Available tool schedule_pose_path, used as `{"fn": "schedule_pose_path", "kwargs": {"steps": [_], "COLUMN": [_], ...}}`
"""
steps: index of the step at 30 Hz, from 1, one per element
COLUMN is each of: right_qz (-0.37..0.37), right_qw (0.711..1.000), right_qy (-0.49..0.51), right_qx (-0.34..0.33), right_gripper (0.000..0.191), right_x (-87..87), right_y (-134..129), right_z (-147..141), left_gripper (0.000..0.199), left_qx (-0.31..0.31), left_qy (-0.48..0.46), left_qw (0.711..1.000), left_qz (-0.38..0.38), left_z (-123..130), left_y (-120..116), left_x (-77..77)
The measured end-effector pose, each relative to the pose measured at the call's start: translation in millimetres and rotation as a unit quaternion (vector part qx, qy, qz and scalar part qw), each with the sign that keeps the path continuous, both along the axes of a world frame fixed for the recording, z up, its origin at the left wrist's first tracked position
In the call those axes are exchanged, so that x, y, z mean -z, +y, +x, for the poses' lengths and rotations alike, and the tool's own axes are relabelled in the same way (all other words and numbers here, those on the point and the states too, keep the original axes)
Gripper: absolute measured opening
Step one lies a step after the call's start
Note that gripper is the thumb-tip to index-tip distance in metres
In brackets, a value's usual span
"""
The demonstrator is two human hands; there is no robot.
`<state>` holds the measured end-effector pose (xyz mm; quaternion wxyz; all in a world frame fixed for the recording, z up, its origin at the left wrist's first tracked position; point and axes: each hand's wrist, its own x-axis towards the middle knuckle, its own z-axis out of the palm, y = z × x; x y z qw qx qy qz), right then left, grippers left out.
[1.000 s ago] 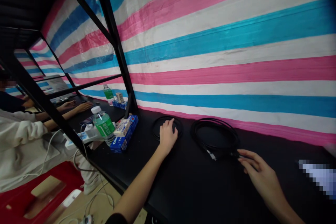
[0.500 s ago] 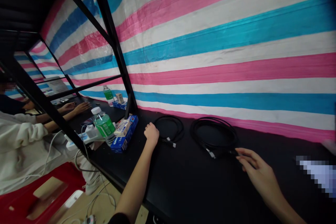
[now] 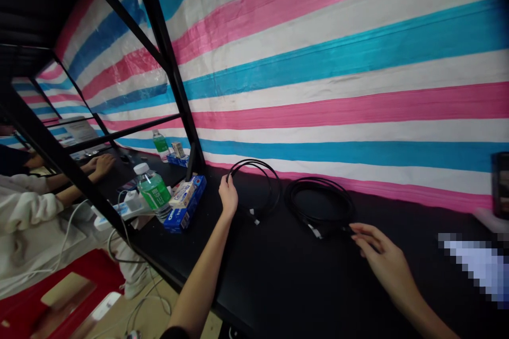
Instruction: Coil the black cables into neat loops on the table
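One left hand (image 3: 228, 193) pinching one smaller cable coil (image 3: 277, 183) left of one larger cable coil (image 3: 320, 198), one right hand (image 3: 376, 246) with fingertips closed at that larger coil's right end.

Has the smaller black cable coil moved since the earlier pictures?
Yes, upward: the smaller coil now crosses the lowest pink stripe of the striped sheet, its left side held by the left hand.
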<state>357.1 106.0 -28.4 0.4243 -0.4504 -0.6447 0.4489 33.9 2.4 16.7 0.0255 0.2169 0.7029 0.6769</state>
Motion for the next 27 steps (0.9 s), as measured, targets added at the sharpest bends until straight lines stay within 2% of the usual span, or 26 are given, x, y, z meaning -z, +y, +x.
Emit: {"fn": "schedule_pose_path", "kwargs": {"steps": [4,8,11,14,16,18,21,27], "right_qz": [-0.002,-0.015,-0.05,-0.104,-0.133,-0.143,-0.132,-0.138], "right_qw": [1.0,0.999,0.992,0.969,0.955,0.952,0.962,0.972], "right_qy": [0.013,0.036,0.054,0.087,0.106,0.112,0.102,0.096], "right_qx": [-0.003,-0.03,-0.099,-0.205,-0.244,-0.247,-0.215,-0.163], "right_gripper": [0.031,0.03,0.04,0.053,0.058,0.059,0.054,0.043], "right_x": [-6.6,-20.7,-29.1,-30.8,-30.5,-31.3,-33.9,-31.3], "right_y": [-4,-13,-22,-29,-33,-35,-37,-36], "right_z": [-2,-6,-9,-12,-12,-13,-13,-12], "left_gripper": [0.03,0.04,0.044,0.047,0.046,0.044,0.044,0.051], "left_qx": [0.056,0.133,0.199,0.266,0.302,0.328,0.359,0.401], "left_qy": [-0.081,-0.152,-0.19,-0.215,-0.222,-0.226,-0.227,-0.201], "left_qw": [0.991,0.969,0.951,0.931,0.919,0.911,0.901,0.893], "left_qz": [0.092,0.141,0.143,0.129,0.119,0.11,0.091,0.035], "left_z": [6,23,44,70,87,100,112,115], "left_y": [3,6,10,14,15,17,18,18], "left_x": [-1.5,-4.8,-4.2,0.1,4.7,10.3,18.5,20.0]}}
